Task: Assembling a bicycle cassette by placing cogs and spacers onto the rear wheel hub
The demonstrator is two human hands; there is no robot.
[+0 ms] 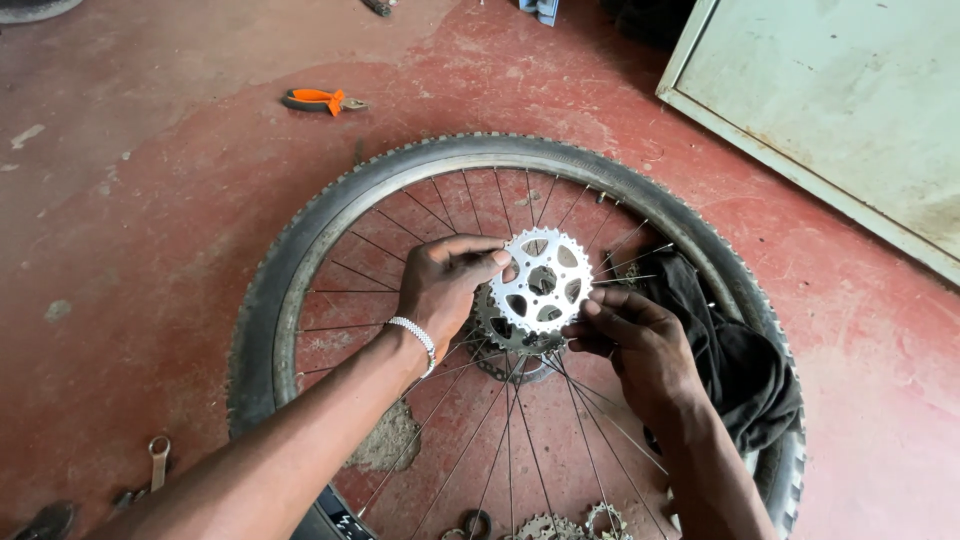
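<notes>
I pinch the large toothed silver steel sprocket at its edges, left hand and right hand closed on it, above the spoked bicycle wheel hub. Next, I judge, align it squarely.

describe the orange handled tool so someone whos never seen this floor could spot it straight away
Start from the bicycle wheel lying flat on the red floor and look past its far-left rim. There the pliers lie alone on the floor. Their bright orange-and-black handles set them apart from the dull grey spanner nearer the camera.
</notes>
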